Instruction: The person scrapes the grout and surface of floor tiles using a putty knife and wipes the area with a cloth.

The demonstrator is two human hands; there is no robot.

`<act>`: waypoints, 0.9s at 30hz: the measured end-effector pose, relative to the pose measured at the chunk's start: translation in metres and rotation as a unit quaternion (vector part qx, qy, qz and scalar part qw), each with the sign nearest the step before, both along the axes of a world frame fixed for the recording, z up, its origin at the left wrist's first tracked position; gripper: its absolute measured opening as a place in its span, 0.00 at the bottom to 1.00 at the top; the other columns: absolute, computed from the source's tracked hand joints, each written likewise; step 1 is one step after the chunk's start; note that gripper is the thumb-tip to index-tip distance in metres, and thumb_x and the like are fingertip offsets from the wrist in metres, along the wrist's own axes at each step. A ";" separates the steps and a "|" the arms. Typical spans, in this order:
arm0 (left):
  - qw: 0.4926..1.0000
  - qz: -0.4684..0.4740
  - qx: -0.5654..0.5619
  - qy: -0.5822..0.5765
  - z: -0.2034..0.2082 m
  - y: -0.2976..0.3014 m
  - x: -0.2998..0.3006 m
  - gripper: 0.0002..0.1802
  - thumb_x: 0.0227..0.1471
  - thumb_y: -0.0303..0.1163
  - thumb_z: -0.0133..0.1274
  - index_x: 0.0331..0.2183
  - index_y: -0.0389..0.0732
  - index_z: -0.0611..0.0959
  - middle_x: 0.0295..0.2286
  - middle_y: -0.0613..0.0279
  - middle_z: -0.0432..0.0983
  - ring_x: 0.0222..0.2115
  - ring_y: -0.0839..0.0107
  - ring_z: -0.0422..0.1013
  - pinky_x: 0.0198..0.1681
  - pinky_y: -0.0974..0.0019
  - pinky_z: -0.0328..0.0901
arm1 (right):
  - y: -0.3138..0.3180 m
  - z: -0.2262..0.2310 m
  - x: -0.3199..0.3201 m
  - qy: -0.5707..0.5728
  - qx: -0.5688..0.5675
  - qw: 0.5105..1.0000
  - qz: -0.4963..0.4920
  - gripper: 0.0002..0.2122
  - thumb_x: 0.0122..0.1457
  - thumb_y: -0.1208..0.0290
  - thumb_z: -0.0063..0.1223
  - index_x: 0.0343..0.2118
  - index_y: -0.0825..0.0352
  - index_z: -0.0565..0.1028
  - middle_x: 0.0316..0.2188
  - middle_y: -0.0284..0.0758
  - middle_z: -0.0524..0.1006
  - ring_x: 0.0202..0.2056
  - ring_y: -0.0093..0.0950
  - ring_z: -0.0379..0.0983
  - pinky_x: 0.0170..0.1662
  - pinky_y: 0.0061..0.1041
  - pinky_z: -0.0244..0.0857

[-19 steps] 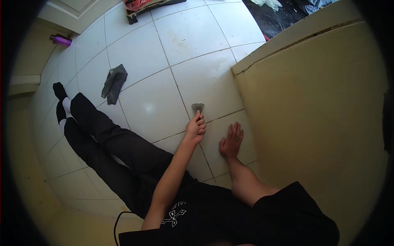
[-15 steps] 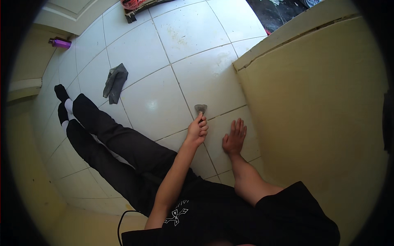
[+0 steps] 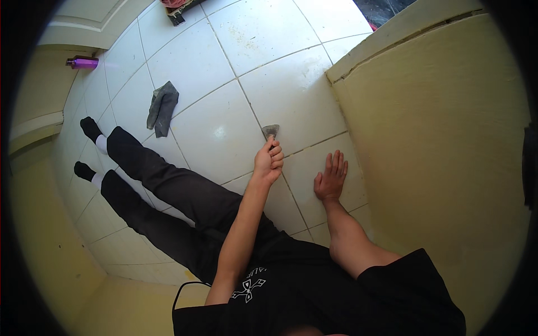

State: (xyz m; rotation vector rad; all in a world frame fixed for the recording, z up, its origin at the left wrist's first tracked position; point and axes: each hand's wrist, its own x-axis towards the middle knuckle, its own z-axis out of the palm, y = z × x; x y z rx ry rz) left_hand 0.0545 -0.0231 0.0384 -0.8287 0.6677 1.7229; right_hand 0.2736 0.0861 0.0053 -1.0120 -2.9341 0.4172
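My left hand (image 3: 269,162) is closed round the handle of a small scraper (image 3: 271,130), whose flared grey blade points away from me. The blade is at the white tiled floor (image 3: 297,95), beside a dark grout line; whether its edge touches the tile I cannot tell. Most of the handle is hidden in my fist. To the right, my right hand (image 3: 330,180) lies flat on a tile with fingers stretched out, holding nothing, close to the yellow wall.
A crumpled grey cloth (image 3: 163,109) lies on the floor beyond my outstretched legs (image 3: 168,173). At the far left, a purple bottle (image 3: 83,62) is by the door frame. The yellow wall (image 3: 437,140) bounds the right side. A dark low object (image 3: 178,15) sits at the top edge.
The scraper has moved slightly farther from me along the grout line in my left hand. My feet have spread apart. The whole view has shifted a little; my right hand stays flat.
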 end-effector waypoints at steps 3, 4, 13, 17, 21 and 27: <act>1.000 0.007 0.021 0.004 -0.001 0.007 -0.011 0.15 0.68 0.44 0.41 0.30 0.47 0.70 0.15 0.79 0.52 0.12 0.86 0.44 0.09 0.79 0.40 | 0.001 -0.003 0.000 0.000 0.006 1.000 0.003 0.38 0.53 0.63 0.46 0.67 0.70 0.51 0.69 0.49 0.47 0.71 0.46 0.40 0.71 0.52 0.33; 1.000 0.011 0.017 0.002 -0.001 0.009 -0.018 0.15 0.68 0.44 0.41 0.30 0.47 0.70 0.15 0.79 0.52 0.12 0.86 0.44 0.09 0.79 0.40 | -0.001 -0.004 -0.002 -0.002 0.002 1.000 0.007 0.38 0.53 0.63 0.46 0.67 0.70 0.51 0.69 0.49 0.47 0.71 0.46 0.40 0.71 0.52 0.33; 0.999 0.006 0.028 -0.021 -0.004 0.000 -0.006 0.16 0.68 0.44 0.41 0.30 0.47 0.70 0.15 0.78 0.52 0.12 0.86 0.45 0.09 0.79 0.40 | -0.002 -0.006 -0.002 -0.008 0.007 1.000 0.002 0.38 0.52 0.63 0.46 0.67 0.70 0.51 0.70 0.48 0.46 0.71 0.46 0.39 0.71 0.51 0.34; 0.999 0.034 0.018 -0.005 -0.003 0.016 -0.021 0.16 0.67 0.45 0.43 0.29 0.48 0.69 0.15 0.79 0.51 0.12 0.86 0.44 0.10 0.78 0.38 | -0.001 -0.008 -0.002 0.000 0.007 1.000 0.008 0.38 0.52 0.63 0.46 0.67 0.70 0.50 0.70 0.48 0.47 0.71 0.46 0.39 0.71 0.51 0.33; 0.999 0.042 0.007 -0.007 -0.005 0.014 -0.012 0.16 0.67 0.45 0.43 0.29 0.48 0.69 0.15 0.79 0.51 0.12 0.86 0.44 0.10 0.78 0.38 | 0.000 -0.008 -0.002 0.007 0.009 1.000 0.009 0.38 0.52 0.63 0.46 0.67 0.70 0.50 0.70 0.48 0.47 0.71 0.46 0.39 0.71 0.51 0.33; 0.998 0.052 0.031 -0.014 -0.003 0.012 -0.016 0.16 0.68 0.46 0.42 0.29 0.48 0.69 0.15 0.79 0.52 0.12 0.85 0.44 0.11 0.77 0.39 | 0.000 -0.005 -0.003 0.002 0.012 1.000 0.008 0.38 0.52 0.63 0.45 0.67 0.70 0.51 0.69 0.48 0.47 0.71 0.46 0.40 0.71 0.51 0.33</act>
